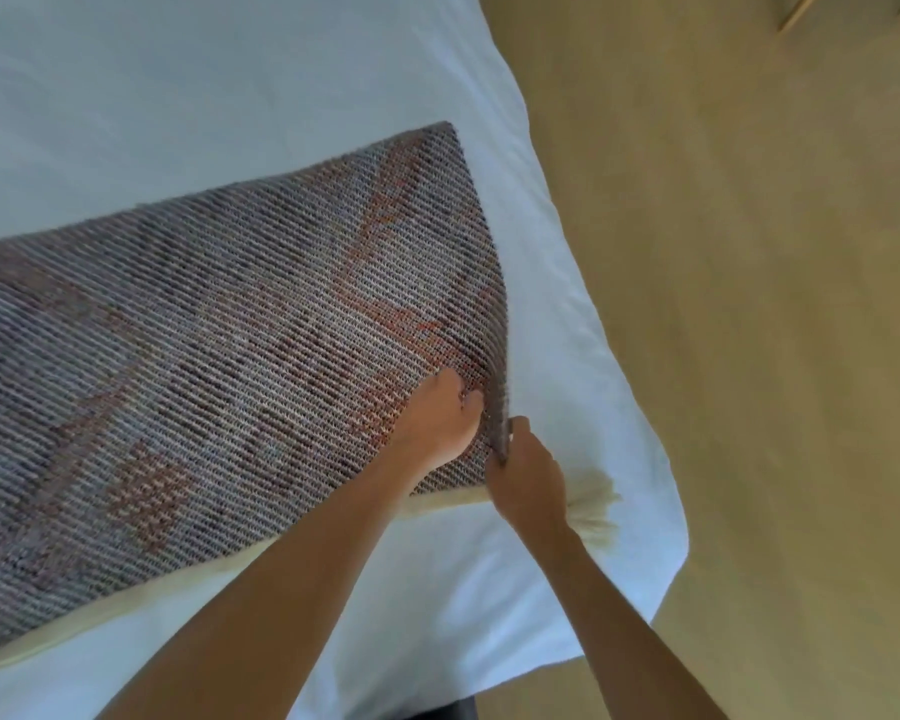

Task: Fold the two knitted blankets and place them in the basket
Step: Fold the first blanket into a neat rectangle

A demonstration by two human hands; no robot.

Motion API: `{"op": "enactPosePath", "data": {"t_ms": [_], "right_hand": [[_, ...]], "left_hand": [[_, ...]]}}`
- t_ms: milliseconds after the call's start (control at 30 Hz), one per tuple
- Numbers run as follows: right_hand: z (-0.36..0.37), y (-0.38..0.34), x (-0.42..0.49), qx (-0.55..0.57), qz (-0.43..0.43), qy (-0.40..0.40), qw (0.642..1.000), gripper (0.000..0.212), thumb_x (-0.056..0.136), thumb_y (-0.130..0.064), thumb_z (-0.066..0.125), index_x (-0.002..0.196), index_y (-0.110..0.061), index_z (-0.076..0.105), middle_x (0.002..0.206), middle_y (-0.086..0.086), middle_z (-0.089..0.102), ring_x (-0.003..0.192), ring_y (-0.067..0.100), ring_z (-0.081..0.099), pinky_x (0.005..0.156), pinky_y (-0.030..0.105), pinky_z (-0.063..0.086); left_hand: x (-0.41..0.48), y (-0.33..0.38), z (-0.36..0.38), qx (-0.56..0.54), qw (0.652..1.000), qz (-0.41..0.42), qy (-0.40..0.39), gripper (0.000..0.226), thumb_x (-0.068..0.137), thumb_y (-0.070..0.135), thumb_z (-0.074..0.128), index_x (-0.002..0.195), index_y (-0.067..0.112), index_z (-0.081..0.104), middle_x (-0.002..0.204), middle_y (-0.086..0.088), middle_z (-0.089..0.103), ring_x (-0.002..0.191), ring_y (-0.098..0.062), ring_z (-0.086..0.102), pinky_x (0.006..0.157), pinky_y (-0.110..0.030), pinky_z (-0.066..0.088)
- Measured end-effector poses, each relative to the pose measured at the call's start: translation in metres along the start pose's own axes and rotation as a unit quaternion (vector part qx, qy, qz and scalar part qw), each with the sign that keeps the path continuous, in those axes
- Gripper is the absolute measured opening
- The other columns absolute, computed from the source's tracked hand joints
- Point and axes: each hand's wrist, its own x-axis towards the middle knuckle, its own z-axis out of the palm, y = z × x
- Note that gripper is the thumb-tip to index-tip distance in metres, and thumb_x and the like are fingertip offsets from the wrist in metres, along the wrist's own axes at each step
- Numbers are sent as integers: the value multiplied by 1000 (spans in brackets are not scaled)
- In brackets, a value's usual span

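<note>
A grey and rust-red patterned knitted blanket (219, 330) lies spread across the white bed (178, 80). A cream blanket with a fringe (596, 504) lies under it, showing only along the near edge. My left hand (440, 413) rests on the patterned blanket by its right edge, fingers curled into the knit. My right hand (526, 472) pinches that same right edge, which is lifted off the bed. No basket is in view.
The bed's corner (666, 553) ends close to the right of my hands. Beyond it lies tan carpet floor (749, 304). A dark object (453, 711) shows at the bottom edge beside the bed.
</note>
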Motion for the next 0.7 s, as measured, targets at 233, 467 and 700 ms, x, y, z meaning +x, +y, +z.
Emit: {"op": "enactPosePath", "data": {"t_ms": [233, 467, 700], "right_hand": [[27, -50, -40, 7, -100, -4, 995, 32, 86, -11, 49, 118, -8, 45, 97, 6, 63, 78, 24, 63, 66, 34, 54], [60, -89, -69, 27, -155, -24, 987, 24, 88, -16, 47, 111, -11, 45, 81, 3, 62, 72, 23, 63, 58, 30, 42], [95, -131, -99, 30, -182, -54, 981, 29, 91, -21, 44, 118, -11, 43, 88, 5, 62, 79, 24, 64, 60, 32, 42]], "left_hand": [[23, 18, -37, -23, 994, -73, 80, 49, 93, 34, 47, 132, 8, 34, 124, -15, 50, 99, -27, 59, 79, -43, 55], [23, -27, -87, -104, 971, -110, 185, 18, 98, 13, 40, 115, 6, 41, 77, -3, 48, 48, -13, 47, 34, -23, 38], [-10, -100, -123, -141, 957, -148, 205, 4, 98, 12, 39, 95, 11, 41, 68, -1, 40, 46, -10, 37, 25, -10, 25]]}}
